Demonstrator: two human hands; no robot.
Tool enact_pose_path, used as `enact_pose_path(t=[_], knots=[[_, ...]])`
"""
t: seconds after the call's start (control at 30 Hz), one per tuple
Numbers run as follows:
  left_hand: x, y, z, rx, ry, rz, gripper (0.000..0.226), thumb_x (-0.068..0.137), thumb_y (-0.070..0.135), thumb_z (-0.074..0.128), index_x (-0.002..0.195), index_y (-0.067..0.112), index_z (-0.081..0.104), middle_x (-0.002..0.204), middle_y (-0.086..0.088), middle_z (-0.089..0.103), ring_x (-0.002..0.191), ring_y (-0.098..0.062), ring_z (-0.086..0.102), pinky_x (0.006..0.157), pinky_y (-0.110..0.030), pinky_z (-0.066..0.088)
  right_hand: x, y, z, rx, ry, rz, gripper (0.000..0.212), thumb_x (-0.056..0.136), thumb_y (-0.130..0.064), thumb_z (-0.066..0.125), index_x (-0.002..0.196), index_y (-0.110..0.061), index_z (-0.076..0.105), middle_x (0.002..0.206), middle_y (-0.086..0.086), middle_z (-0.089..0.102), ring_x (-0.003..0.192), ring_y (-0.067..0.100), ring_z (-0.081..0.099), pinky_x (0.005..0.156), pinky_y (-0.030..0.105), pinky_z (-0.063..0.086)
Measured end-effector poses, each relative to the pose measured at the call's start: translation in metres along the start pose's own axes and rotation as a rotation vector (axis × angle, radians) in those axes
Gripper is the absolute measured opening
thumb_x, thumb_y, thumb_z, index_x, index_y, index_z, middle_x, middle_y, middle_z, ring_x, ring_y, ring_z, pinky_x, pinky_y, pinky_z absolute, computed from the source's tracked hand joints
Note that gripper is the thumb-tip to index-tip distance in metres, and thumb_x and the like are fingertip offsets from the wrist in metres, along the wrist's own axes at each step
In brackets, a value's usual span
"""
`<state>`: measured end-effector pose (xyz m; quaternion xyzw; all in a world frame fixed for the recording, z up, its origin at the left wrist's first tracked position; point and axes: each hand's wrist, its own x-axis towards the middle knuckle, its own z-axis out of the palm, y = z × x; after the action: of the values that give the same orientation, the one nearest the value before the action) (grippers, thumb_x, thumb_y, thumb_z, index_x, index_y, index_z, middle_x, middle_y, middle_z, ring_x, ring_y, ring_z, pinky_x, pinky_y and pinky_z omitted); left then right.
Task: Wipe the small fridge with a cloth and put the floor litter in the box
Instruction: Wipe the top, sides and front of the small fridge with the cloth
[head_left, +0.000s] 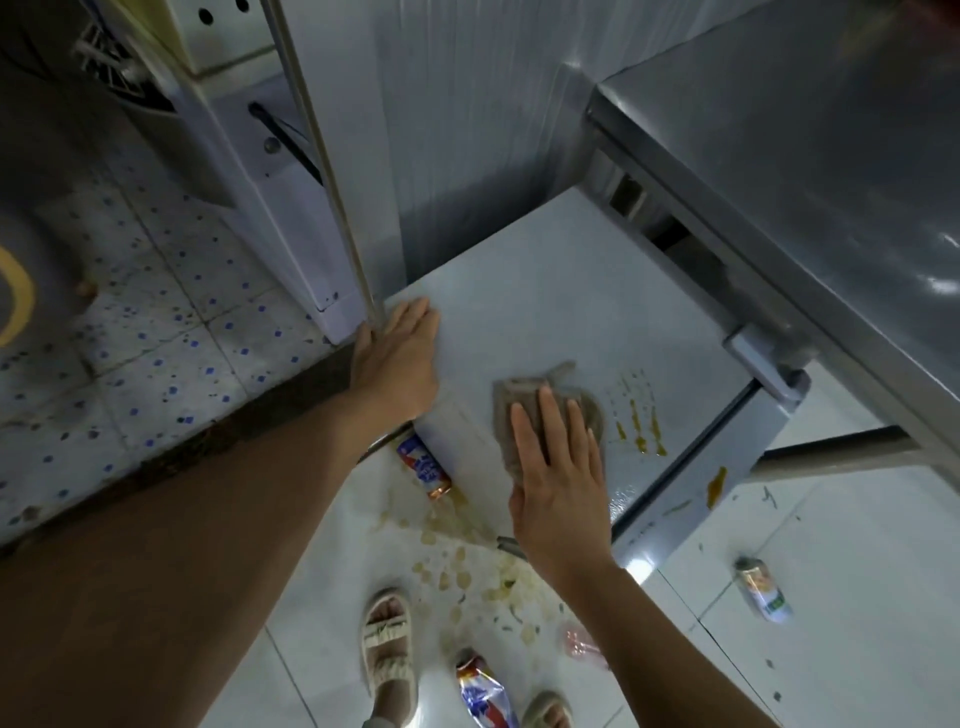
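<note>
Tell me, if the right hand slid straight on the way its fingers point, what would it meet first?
Past the cloth under the right hand, only bare fridge top lies ahead, then probably the grey wall. The yellow streaks sit off to the right.

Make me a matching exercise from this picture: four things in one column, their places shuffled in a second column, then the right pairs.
Things:
1. cloth
2. left hand
3. orange streaks
4. green can

Places:
A. on the white floor, right of the fridge
B. under the right hand on the fridge top
C. on the fridge top, right of the cloth
D. flat at the fridge top's left edge

Pairs: 1-B, 2-D, 3-C, 4-A
</note>
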<state>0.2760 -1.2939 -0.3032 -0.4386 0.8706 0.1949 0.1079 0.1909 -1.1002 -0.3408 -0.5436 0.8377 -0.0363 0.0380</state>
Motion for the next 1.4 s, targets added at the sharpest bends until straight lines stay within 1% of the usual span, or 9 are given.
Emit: enact_pose_path(t=[0.13, 0.23, 0.4, 0.5, 0.73, 0.93, 1.13, 1.3, 1.4], knots=[[-0.023, 0.034, 0.02, -0.019, 0.02, 0.129, 0.066, 0.091, 0.005, 0.043, 0.149, 0.021, 0.014, 0.159, 0.006, 0.002, 0.145, -0.012, 0.0, 0.116, -0.042, 0.006, -0.03, 0.02, -0.005, 0.022, -0.036, 0.007, 0.077, 0.076, -0.018, 0.067, 0.146, -0.018, 0.033, 0.153, 0.01, 0.027, 0.141, 0.035, 0.024, 0.111, 0.05, 0.025], [-0.023, 0.047, 0.025, -0.083, 0.047, 0.117, 0.061, 0.093, 0.005, 0.04, 0.148, 0.021, 0.02, 0.158, 0.007, 0.008, 0.145, -0.012, 0.004, 0.115, -0.036, 0.009, -0.015, 0.018, -0.01, 0.044, -0.082, 0.008, 0.061, 0.087, -0.032, 0.046, 0.145, -0.021, 0.032, 0.154, 0.007, 0.027, 0.141, 0.033, 0.025, 0.11, 0.049, 0.027], [-0.008, 0.051, 0.029, -0.045, 0.101, 0.113, 0.057, 0.095, 0.018, 0.043, 0.147, 0.028, 0.022, 0.157, 0.003, 0.015, 0.142, -0.019, 0.014, 0.113, -0.041, 0.019, 0.032, 0.049, -0.017, 0.095, -0.18, -0.187, 0.062, 0.091, -0.049, 0.013, 0.15, -0.03, 0.01, 0.157, -0.008, -0.007, 0.145, 0.022, -0.008, 0.113, 0.038, -0.008], [-0.001, 0.06, 0.034, 0.0, 0.103, 0.097, 0.052, 0.094, 0.033, 0.045, 0.143, 0.034, 0.027, 0.156, 0.001, 0.01, 0.135, -0.027, 0.017, 0.107, -0.043, 0.031, 0.064, 0.1, -0.022, 0.006, -0.15, -0.16, 0.066, 0.087, -0.053, 0.0, 0.15, -0.032, 0.002, 0.158, -0.007, -0.008, 0.146, 0.02, -0.007, 0.113, 0.035, -0.011], [0.001, 0.073, 0.025, 0.023, -0.008, 0.041, 0.059, 0.093, 0.021, 0.045, 0.144, 0.04, 0.021, 0.156, 0.003, 0.001, 0.131, -0.029, 0.015, 0.097, -0.039, 0.04, 0.091, 0.108, -0.026, 0.076, -0.15, 0.126, 0.056, 0.099, -0.043, 0.018, 0.151, -0.027, 0.003, 0.159, -0.001, -0.01, 0.145, 0.026, -0.01, 0.117, 0.042, -0.004], [0.004, 0.052, -0.002, -0.044, -0.093, 0.091, 0.073, 0.089, -0.009, 0.034, 0.144, 0.038, 0.026, 0.156, 0.014, 0.01, 0.127, -0.025, 0.023, 0.104, -0.037, 0.037, 0.021, 0.063, -0.018, 0.145, -0.151, -0.187, 0.055, 0.09, -0.034, 0.027, 0.142, -0.022, 0.038, 0.153, 0.002, 0.03, 0.141, 0.033, 0.025, 0.112, 0.053, 0.023], [0.001, 0.046, 0.005, -0.068, -0.056, 0.129, 0.073, 0.089, -0.007, 0.04, 0.146, 0.036, 0.024, 0.157, 0.013, 0.01, 0.131, -0.023, 0.021, 0.107, -0.04, 0.035, 0.07, 0.06, -0.022, 0.159, -0.121, 0.004, 0.063, 0.089, -0.042, 0.006, 0.15, -0.029, 0.013, 0.159, -0.004, 0.001, 0.146, 0.026, -0.004, 0.118, 0.044, 0.001], [0.003, 0.04, 0.007, -0.068, -0.046, 0.174, 0.073, 0.087, -0.005, 0.043, 0.148, 0.027, 0.02, 0.157, 0.011, 0.009, 0.132, -0.024, 0.02, 0.106, -0.043, 0.036, 0.027, 0.013, -0.015, 0.165, -0.138, -0.193, 0.061, 0.08, -0.034, 0.031, 0.138, -0.022, 0.046, 0.15, 0.0, 0.037, 0.139, 0.033, 0.031, 0.11, 0.051, 0.023], [0.005, 0.037, 0.005, -0.068, -0.062, 0.187, 0.073, 0.087, -0.005, 0.043, 0.148, 0.027, 0.019, 0.157, 0.012, 0.009, 0.132, -0.022, 0.021, 0.108, -0.041, 0.034, 0.04, 0.035, -0.02, 0.16, -0.144, -0.225, 0.063, 0.081, -0.035, 0.024, 0.143, -0.027, 0.038, 0.153, -0.004, 0.029, 0.142, 0.029, 0.024, 0.114, 0.048, 0.016]])
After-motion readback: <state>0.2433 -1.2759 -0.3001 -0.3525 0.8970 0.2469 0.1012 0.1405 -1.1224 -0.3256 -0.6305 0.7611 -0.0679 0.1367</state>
